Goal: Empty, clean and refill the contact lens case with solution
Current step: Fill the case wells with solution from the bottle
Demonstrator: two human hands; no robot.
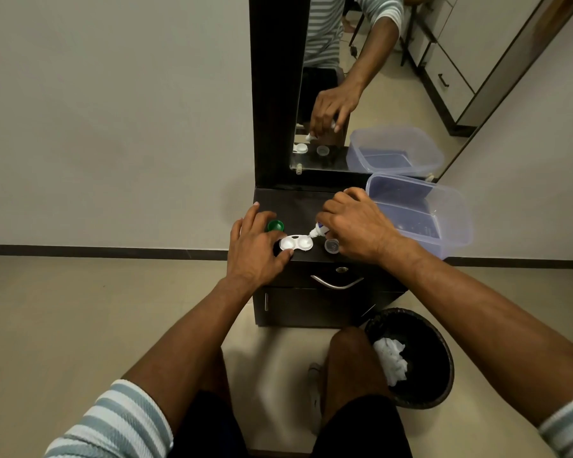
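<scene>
The white lens case (295, 244) is lying uncapped, the left hand (253, 247) pinching its 9 o'clock end, the right hand (356, 226) gripping the solution bottle (318, 230), tilted over its 3 o'clock well.

The right hand (354, 226) tilts the solution bottle (318, 230) over the white lens case (295, 244), which the left hand (255, 249) steadies.
</scene>
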